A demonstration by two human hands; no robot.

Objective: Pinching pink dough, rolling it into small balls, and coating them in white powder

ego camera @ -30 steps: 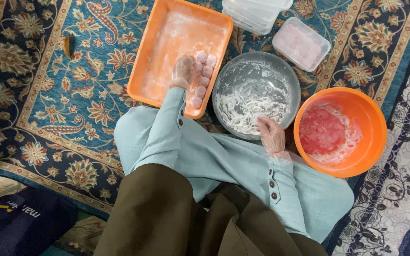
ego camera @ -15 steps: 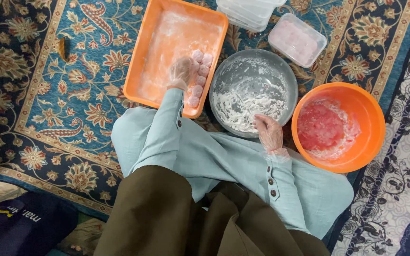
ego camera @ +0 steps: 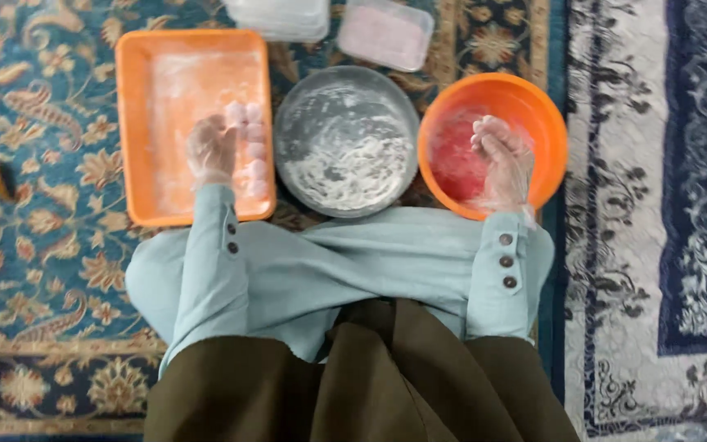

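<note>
Left hand (ego camera: 210,150): gloved, fingers loosely curled, resting over the floured orange tray (ego camera: 137,123); whether anything is gripped, cannot tell.
Pink balls (ego camera: 251,147): just right of the left fingertips, touching or nearly so, lined along the tray's right wall; row's long axis running away from the body.
Right hand (ego camera: 502,155): gloved, fingers bent and apart, empty as far as visible, hovering in the orange bowl (ego camera: 554,131) above the pink mix (ego camera: 456,160).
Metal bowl (ego camera: 345,147): between both hands, flour inside.
Nearer hand to balls: left.

Gloved hands (ego camera: 210,151) over trays (floured).
</note>
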